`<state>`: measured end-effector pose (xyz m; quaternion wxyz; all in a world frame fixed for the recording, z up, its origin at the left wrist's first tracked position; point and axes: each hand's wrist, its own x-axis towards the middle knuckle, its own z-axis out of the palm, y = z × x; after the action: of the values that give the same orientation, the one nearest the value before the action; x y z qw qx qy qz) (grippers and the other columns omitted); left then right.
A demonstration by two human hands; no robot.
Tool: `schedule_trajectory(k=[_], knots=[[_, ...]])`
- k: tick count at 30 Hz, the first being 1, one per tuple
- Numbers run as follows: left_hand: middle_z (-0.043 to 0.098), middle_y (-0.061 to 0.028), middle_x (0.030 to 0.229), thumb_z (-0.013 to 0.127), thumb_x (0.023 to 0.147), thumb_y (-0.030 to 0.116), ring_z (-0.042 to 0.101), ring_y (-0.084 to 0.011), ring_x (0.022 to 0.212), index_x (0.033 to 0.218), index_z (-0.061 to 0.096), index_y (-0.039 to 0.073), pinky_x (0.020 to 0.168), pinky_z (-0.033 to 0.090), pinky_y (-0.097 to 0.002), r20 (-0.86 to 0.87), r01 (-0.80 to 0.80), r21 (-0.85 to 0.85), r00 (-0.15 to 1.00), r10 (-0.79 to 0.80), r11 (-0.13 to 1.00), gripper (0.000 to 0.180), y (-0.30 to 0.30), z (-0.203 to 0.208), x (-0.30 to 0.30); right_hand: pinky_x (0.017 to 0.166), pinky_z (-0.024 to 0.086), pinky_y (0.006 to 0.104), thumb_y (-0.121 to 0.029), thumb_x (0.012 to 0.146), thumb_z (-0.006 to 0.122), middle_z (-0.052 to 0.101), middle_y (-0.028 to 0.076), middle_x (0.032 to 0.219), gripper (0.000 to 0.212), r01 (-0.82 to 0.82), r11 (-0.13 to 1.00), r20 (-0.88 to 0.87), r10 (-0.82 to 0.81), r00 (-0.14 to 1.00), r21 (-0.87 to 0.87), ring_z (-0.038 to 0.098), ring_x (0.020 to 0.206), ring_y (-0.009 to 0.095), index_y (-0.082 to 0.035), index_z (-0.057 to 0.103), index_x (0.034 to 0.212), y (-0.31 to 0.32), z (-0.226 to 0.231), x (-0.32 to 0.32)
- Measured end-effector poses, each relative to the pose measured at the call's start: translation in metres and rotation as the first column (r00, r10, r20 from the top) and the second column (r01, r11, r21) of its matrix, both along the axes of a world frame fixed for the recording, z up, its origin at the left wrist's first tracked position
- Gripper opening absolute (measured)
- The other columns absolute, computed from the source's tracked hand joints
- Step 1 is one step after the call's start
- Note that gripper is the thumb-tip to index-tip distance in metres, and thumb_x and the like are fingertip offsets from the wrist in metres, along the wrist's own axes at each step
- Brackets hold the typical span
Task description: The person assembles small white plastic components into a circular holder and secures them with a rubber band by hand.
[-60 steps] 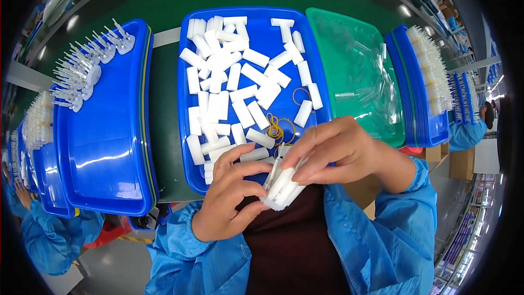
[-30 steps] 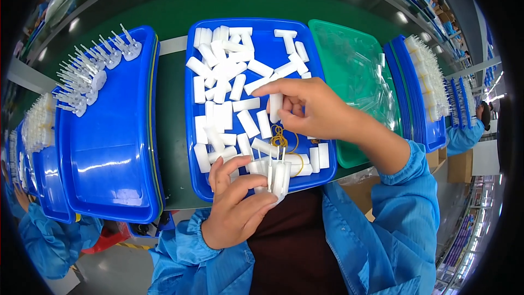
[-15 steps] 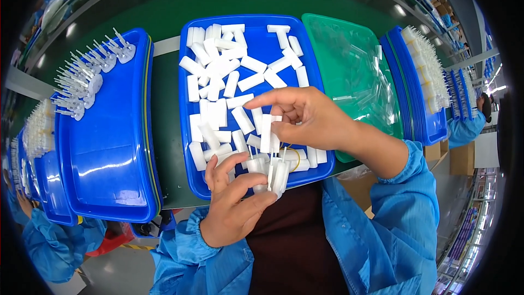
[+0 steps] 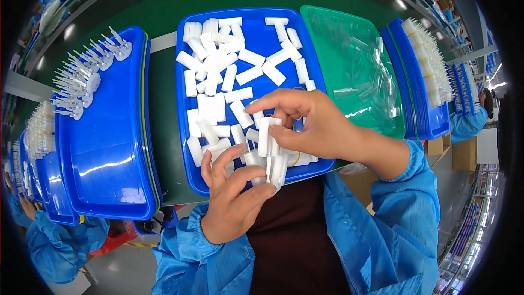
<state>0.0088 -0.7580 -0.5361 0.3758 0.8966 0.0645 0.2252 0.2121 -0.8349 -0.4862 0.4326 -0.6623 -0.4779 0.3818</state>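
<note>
My left hand (image 4: 232, 196) grips a small bundle of white plastic tubes (image 4: 271, 167) over the near edge of the middle blue tray (image 4: 252, 13). Just above the bundle, my right hand (image 4: 311, 123) pinches one white tube (image 4: 263, 136) upright between thumb and fingers, its lower end touching the bundle. Several loose white tubes (image 4: 218, 65) lie scattered across that tray. A yellow rubber band (image 4: 297, 155) shows partly under my right hand.
A green tray (image 4: 349, 27) with clear plastic parts sits to the right, then blue trays (image 4: 420, 109) stacked with white parts. On the left a blue tray (image 4: 103, 147) carries white pointed pieces (image 4: 82, 76) along its far edge. Other workers' blue sleeves (image 4: 464, 123) show at both sides.
My right hand reached into the tray, picked one white tube and brought it back down to the bundle in my left hand, which stayed at the tray's near edge.
</note>
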Motion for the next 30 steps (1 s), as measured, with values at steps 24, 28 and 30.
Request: schedule_trajectory(k=[24, 28, 30], knots=[[0.057, 0.0037, 0.102, 0.075, 0.067, 0.006, 0.042, -0.0334, 0.121, 0.083, 0.069, 0.023, 0.104, 0.009, -0.0602, -0.023, -0.015, 0.054, 1.000, 0.017, 0.998, 0.025, -0.002, 0.000, 0.001, 0.057, 0.044, 0.0184, 0.000, 0.084, 0.058, 0.066, 0.004, 0.078, 0.020, -0.002, 0.994, -0.145, -0.014, 0.989, -0.113, 0.057, 0.064, 0.003, -0.001, 0.063, 0.103, -0.009, -0.008, 0.001], [0.057, 0.0041, 0.102, 0.075, 0.067, 0.006, 0.042, -0.0334, 0.121, 0.083, 0.069, 0.023, 0.104, 0.009, -0.0600, -0.022, -0.020, 0.046, 1.000, 0.021, 0.999, 0.024, -0.002, 0.000, 0.001, 0.059, 0.044, 0.0188, 0.000, 0.084, 0.057, 0.066, 0.004, 0.079, 0.018, 0.011, 0.992, -0.212, -0.038, 0.977, -0.125, 0.058, 0.066, 0.003, 0.000, 0.063, 0.102, -0.010, -0.005, 0.000], [0.058, 0.0040, 0.102, 0.075, 0.066, 0.006, 0.042, -0.0334, 0.121, 0.083, 0.069, 0.023, 0.104, 0.009, -0.0599, -0.021, -0.020, 0.048, 1.000, 0.021, 0.999, 0.024, -0.003, 0.000, 0.001, 0.062, 0.045, 0.0195, 0.000, 0.084, 0.057, 0.067, 0.004, 0.079, 0.018, -0.011, 0.992, -0.199, -0.015, 0.980, -0.126, 0.059, 0.069, 0.004, 0.001, 0.064, 0.101, -0.011, -0.002, 0.000]])
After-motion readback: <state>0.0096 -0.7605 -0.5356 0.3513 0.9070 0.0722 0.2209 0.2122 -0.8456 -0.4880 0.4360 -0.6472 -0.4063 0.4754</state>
